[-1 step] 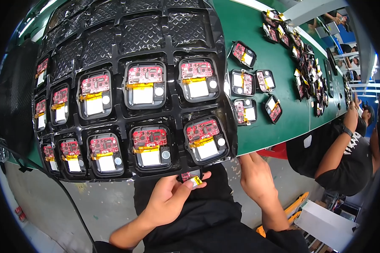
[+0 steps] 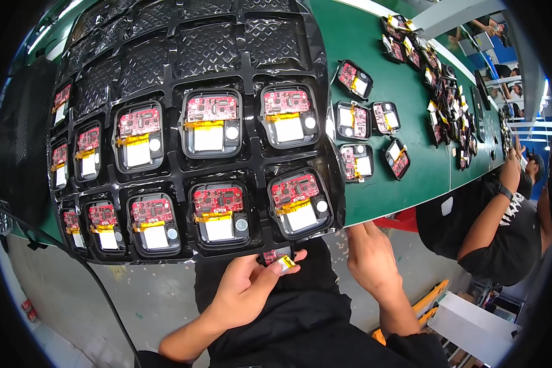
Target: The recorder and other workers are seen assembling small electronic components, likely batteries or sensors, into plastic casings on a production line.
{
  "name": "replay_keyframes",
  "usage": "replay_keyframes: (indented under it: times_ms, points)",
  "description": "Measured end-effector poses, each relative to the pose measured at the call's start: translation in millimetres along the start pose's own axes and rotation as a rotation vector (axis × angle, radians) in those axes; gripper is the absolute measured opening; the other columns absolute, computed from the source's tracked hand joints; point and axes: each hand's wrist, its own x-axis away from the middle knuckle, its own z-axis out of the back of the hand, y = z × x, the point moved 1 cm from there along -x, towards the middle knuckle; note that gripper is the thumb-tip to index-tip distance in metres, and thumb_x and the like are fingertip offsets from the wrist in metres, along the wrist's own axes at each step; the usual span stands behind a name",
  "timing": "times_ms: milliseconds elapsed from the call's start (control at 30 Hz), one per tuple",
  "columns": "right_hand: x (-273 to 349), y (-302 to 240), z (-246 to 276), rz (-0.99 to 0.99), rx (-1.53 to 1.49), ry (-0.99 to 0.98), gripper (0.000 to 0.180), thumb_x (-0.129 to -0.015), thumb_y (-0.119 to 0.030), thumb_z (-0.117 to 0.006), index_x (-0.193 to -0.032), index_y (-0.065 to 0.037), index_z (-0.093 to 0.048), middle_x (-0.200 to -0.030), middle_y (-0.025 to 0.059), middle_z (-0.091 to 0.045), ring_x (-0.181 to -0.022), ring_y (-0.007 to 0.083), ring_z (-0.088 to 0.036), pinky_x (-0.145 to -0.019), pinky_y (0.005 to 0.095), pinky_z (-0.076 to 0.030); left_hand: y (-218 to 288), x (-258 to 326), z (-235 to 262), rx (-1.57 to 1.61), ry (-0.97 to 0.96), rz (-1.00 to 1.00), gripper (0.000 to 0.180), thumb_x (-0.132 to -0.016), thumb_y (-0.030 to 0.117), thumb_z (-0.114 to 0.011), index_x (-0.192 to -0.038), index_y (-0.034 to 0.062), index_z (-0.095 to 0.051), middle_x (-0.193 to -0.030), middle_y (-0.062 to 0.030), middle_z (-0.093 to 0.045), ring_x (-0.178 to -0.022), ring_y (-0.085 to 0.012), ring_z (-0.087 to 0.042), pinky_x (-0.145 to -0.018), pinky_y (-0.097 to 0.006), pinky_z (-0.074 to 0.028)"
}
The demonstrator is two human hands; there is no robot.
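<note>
My left hand point(image 2: 244, 293) is closed on a device housing point(image 2: 278, 253), just under the near edge of the tray. The housing is small and dark, with a red circuit board in it. My thumb presses beside a white piece with yellow tape on it; part of the housing is hidden by the tray edge. At the table's front edge is my right hand point(image 2: 374, 260), back upward and fingers bent together. Its fingertips are partly hidden, so whatever they grip cannot be made out. Above both hands, the black tray point(image 2: 251, 162) holds rows of similar housings.
Several loose housings point(image 2: 354, 161) lie on the green table point(image 2: 380, 199) right of the tray. Farther right is a heap of them point(image 2: 454, 116). A person in black point(image 2: 497, 227) sits along the table at the right. A black cable point(image 2: 98, 276) hangs at the left.
</note>
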Motion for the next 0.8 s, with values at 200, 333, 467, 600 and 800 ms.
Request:
replay_keyframes:
  times_ms: [200,333,467,600,800]
  points:
    - [6.5,-19.3,4.8,-0.274,-0.769,-0.346,0.026,-0.093,-0.015,-0.074,-0.11,0.002,-0.063,-0.064,0.0058,-0.059,-0.053,0.0152,-0.055,-0.053,0.0339,-0.044,-11.9,2.0,1.7,-0.097,0.07,-0.07,0.041,-0.1,-0.006,-0.058,-0.139,-0.0047,-0.044,-0.136,-0.0202,-0.058,-0.121,-0.0346,-0.066,-0.099,-0.044,-0.058]
    - [12.7,-51.1,-6.5,-0.199,-0.824,-0.194,0.033,-0.087,-0.017,-0.084,-0.109,0.0,-0.068,-0.07,0.0038,-0.06,-0.056,0.0079,-0.048,-0.05,0.0255,-0.04,-21.1,3.5,-2.0,-0.184,0.152,-0.094,0.033,-0.098,-0.002,-0.066,-0.129,-0.0064,-0.054,-0.127,-0.0199,-0.064,-0.116,-0.0298,-0.069,-0.098,-0.042,-0.059]
    - [14.3,-49.8,-20.0,-0.14,-0.818,0.0,0.037,-0.084,-0.015,-0.086,-0.114,0.0,-0.07,-0.078,0.0058,-0.063,-0.058,0.0109,-0.052,-0.05,0.0262,-0.043,-21.8,2.8,-4.5,-0.285,0.142,-0.06,0.031,-0.101,0.002,-0.065,-0.129,-0.0063,-0.057,-0.127,-0.0192,-0.066,-0.114,-0.0251,-0.069,-0.1,-0.036,-0.057]
    - [4.7,-52.3,-17.2,0.017,-0.669,0.173,0.034,-0.082,-0.013,-0.086,-0.111,0.0,-0.074,-0.087,0.0096,-0.07,-0.062,0.018,-0.064,-0.054,0.03,-0.05,-27.3,4.2,-7.8,-0.146,0.141,-0.026,0.033,-0.105,0.005,-0.06,-0.136,-0.0046,-0.054,-0.133,-0.0181,-0.064,-0.115,-0.02,-0.066,-0.099,-0.033,-0.056]
    - [6.6,-53.2,-20.2,-0.068,-0.665,0.063,0.041,-0.078,-0.015,-0.09,-0.115,-0.002,-0.075,-0.086,0.0058,-0.07,-0.06,0.0143,-0.055,-0.051,0.0271,-0.041,-28.0,4.5,-1.8,-0.281,0.182,-0.017,0.033,-0.107,0.007,-0.053,-0.139,-0.0032,-0.053,-0.135,-0.0164,-0.063,-0.122,-0.0233,-0.064,-0.102,-0.034,-0.054]
